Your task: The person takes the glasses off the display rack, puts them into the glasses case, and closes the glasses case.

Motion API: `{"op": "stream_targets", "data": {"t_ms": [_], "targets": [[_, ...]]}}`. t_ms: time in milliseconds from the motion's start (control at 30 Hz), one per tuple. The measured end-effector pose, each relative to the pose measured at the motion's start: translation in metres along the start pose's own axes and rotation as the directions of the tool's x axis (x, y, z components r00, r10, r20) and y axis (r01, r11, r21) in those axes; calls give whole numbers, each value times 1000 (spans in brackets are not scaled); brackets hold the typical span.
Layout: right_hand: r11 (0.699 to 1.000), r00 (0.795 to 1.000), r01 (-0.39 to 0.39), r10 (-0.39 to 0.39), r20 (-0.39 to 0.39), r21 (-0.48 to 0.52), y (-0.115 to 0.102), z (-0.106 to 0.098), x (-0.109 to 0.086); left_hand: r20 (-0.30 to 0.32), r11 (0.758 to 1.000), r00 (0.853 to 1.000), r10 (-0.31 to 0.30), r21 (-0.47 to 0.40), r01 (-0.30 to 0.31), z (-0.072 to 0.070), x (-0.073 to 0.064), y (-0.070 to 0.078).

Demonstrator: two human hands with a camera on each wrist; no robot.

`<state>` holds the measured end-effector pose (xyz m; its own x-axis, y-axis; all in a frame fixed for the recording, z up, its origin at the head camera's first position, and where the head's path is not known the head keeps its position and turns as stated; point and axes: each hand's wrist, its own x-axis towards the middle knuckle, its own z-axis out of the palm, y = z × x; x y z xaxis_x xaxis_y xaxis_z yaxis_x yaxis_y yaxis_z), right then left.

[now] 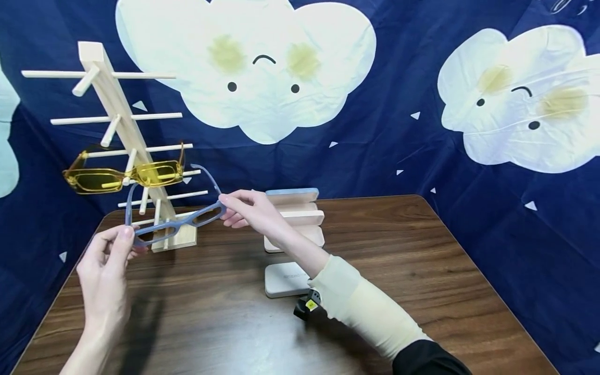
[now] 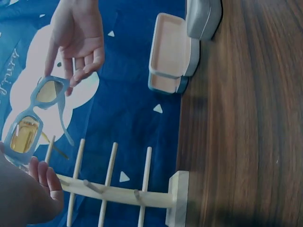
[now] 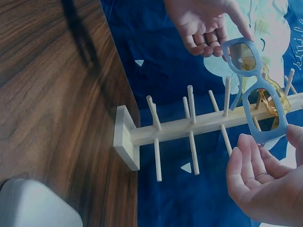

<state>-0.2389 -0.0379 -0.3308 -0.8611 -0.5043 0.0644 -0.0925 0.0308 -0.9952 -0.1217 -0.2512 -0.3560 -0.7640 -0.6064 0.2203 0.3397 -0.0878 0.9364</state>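
Between both hands, light-blue-framed eyeglasses (image 1: 180, 223) are held up with the temples unfolded toward the wooden display rack (image 1: 123, 117). My left hand (image 1: 105, 278) pinches one end of the frame between thumb and fingers. The other end is pinched by my right hand (image 1: 258, 212), its arm reaching across from the right. Just above, yellow-tinted glasses (image 1: 152, 174) rest across pegs of the rack. In the right wrist view, the blue frame (image 3: 258, 81) overlaps the rack's pegs and the yellow glasses (image 3: 283, 100) behind it.
Opened pale glasses cases (image 1: 300, 217) stand near the table's back edge. A closed white case (image 1: 283, 278) lies in front of them, partly behind the right forearm. Higher pegs (image 1: 154, 115) stick out sideways from the rack. A dark blue cloth (image 1: 398, 104) with clouds hangs behind.
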Motion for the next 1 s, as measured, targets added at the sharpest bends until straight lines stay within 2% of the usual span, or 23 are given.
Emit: {"op": "stream_targets", "data": {"t_ms": [200,400,667,767,1000], "targets": [[1000,1000,-7,7,-14,-4,2,-14,-11,26,999,999,-22,27,21,12,-6,-4],[999,999,-1,0,-37,-32,9,-35,-26,79,999,997,-26,39,23,30,-12,-11],[998,993,-17,11,-116,-56,18,-59,-46,114,997,992,-60,45,55,56,-21,-23],[997,991,-23,13,-131,-69,17,-65,-55,138,996,988,-71,68,62,64,-25,-28],[996,980,-24,6,-198,-91,30,-84,-69,188,991,978,-86,118,65,81,-36,-39]]}}
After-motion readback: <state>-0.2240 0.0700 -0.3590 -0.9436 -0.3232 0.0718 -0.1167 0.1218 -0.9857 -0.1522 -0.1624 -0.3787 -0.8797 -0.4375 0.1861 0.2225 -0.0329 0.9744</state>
